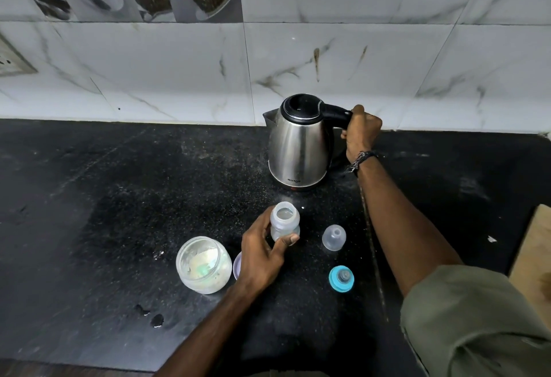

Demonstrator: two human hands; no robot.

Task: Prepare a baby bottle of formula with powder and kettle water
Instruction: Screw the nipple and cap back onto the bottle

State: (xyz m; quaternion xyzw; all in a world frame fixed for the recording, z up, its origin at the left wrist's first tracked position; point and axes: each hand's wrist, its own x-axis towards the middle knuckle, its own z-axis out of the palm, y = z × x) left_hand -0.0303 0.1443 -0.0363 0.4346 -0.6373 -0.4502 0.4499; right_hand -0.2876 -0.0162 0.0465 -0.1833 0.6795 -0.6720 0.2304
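Note:
A steel kettle point(299, 144) with a black lid and handle stands on the black counter near the wall, spout pointing left. My right hand point(361, 133) grips its handle. In front of it, an open clear baby bottle point(284, 221) stands upright, and my left hand point(264, 253) holds it around its lower body. A clear jar point(203, 264) holding white powder sits open to the left of that hand. The bottle's clear cap point(334, 237) and its blue ring with the teat point(341, 278) lie to the right of the bottle.
A pale lilac lid point(237, 264) peeks out between the jar and my left hand. A wooden board point(533, 260) lies at the right edge. Marble wall tiles point(328, 63) rise behind the black counter point(119, 197); small wet spots point(156, 320) mark its front.

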